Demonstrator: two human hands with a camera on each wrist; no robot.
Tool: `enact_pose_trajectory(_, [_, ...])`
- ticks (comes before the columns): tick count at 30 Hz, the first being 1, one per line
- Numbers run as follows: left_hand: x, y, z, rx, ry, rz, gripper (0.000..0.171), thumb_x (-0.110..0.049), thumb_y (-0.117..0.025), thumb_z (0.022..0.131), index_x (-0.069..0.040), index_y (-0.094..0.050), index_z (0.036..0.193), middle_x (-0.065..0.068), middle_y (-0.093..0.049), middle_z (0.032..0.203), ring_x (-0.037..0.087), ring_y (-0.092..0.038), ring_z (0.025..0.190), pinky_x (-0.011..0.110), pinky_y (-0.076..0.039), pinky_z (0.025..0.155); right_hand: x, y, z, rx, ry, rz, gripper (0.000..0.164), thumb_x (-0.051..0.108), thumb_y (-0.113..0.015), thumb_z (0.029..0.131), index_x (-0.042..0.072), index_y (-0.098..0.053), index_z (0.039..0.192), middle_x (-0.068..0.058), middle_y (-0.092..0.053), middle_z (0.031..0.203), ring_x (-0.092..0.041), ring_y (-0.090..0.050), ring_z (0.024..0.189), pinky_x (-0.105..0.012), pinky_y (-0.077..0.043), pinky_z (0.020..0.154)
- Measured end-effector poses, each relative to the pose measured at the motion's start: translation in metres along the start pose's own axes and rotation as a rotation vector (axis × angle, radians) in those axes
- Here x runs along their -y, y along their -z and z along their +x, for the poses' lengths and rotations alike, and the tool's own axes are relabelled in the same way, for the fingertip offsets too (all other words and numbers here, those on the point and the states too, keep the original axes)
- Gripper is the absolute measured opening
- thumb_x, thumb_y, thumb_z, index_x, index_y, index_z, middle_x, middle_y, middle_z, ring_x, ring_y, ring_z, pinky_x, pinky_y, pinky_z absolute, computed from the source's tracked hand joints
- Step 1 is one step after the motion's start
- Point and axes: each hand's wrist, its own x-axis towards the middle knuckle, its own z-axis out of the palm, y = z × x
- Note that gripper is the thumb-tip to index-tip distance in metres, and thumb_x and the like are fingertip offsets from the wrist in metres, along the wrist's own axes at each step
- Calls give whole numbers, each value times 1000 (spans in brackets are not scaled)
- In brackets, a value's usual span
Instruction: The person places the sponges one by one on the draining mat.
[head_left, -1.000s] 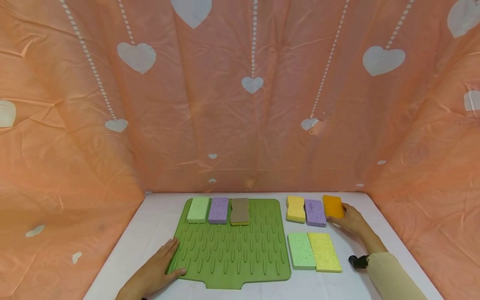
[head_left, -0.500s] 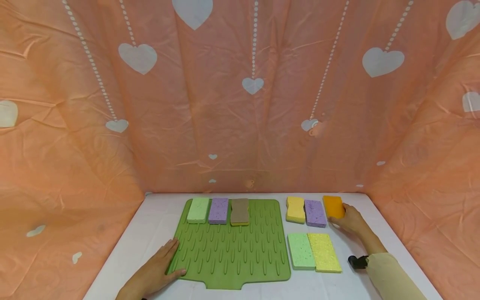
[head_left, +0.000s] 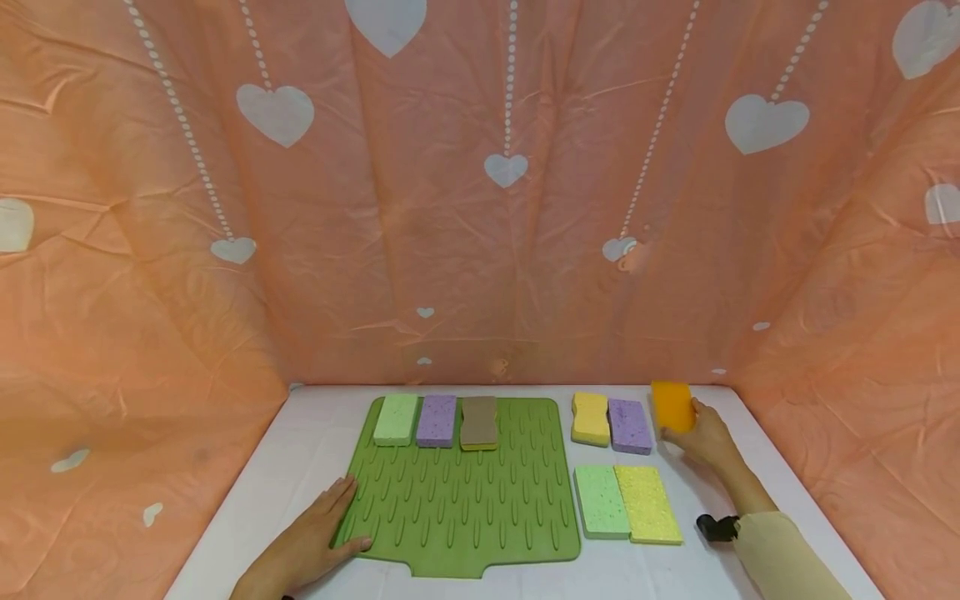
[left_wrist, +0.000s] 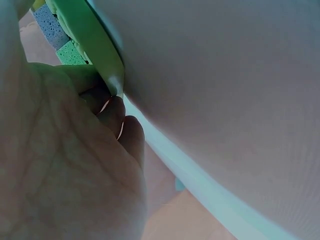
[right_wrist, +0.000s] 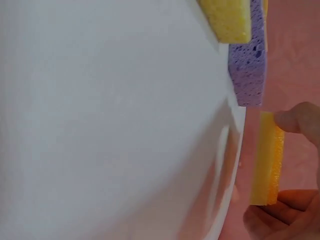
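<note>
The orange sponge (head_left: 672,407) is well right of the mat's far end, pinched between the thumb and fingers of your right hand (head_left: 705,437); the right wrist view shows it apart from the table (right_wrist: 125,100). Your left hand (head_left: 311,529) rests at the mat's (head_left: 465,508) near left corner, fingers relaxed, grasping nothing.

Likely faults: the pinch bears on the sponge's rim, so a slack thumb may let it swing or drop, and a hard squeeze may bend it. A low path to the mat may clip the right-hand purple sponge (head_left: 630,427) or the yellow sponge (head_left: 591,419), both right of the mat. Dragging your left hand may shift the mat and whatever lies on it.

Edges and room: the backdrop (head_left: 450,342) rises just behind the mat, leaving little depth there. Bare ribs lie on the mat's far right, beside the brown sponge (head_left: 479,422), and over its near part. The green sponge (head_left: 603,502) and lime sponge (head_left: 649,505) crowd the mat's near right side.
</note>
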Motion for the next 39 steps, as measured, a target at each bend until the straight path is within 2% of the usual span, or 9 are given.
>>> enact_pose_trajectory(4, [-2,2,-1,-8,-8,8,99,-62,-72,96,8,-43,159,26,-41,167,48,-39,153,62,-40,120,7,3,-5,-36,20,33,103,26,-80,93,-26,-17,156,-53,-30,151,-64,-41,132,-75,-32,119])
enact_pose_trajectory(10, [-5,4,-2,-9,-15,2,99,-60,-74,96,9,-43,159,27,-41,166,49,-40,152,62,-40,119,22,1,-12,-29,33,90,100,25,-78,96,-22,-17,160,-50,-30,154,-63,-40,137,-75,-31,120])
enact_pose_trajectory(16, [-2,3,0,7,7,-6,100,-62,-72,96,8,-42,160,25,-39,168,48,-38,154,62,-39,121,37,-4,-19,31,-40,131,109,35,-79,96,-15,-10,165,-45,-22,163,-62,-30,147,-75,-25,122])
enact_pose_trajectory(19, [-1,1,0,10,8,-9,100,-63,-72,96,9,-42,159,26,-39,168,48,-38,154,63,-39,121,44,-8,-22,48,-49,136,110,36,-80,96,-14,-10,165,-45,-22,164,-63,-29,148,-75,-25,122])
enact_pose_trajectory(28, [0,1,0,-2,1,-3,101,-64,-71,96,8,-42,160,25,-39,168,48,-38,154,62,-39,121,59,-22,-28,26,53,129,104,29,-80,98,-19,-14,163,-46,-26,162,-62,-33,147,-73,-30,121])
enact_pose_trajectory(35, [1,0,-1,12,6,-13,101,-64,-70,97,7,-40,162,25,-36,170,48,-36,155,62,-38,121,66,-33,-33,44,80,149,105,29,-81,97,-17,-15,163,-44,-24,164,-61,-33,149,-71,-31,121])
enact_pose_trajectory(39, [0,0,-2,-3,-2,-1,100,-64,-70,97,7,-41,161,24,-38,169,48,-37,154,61,-38,122,70,-41,-34,42,131,156,104,28,-83,95,-18,-18,162,-45,-28,162,-62,-35,147,-70,-34,120])
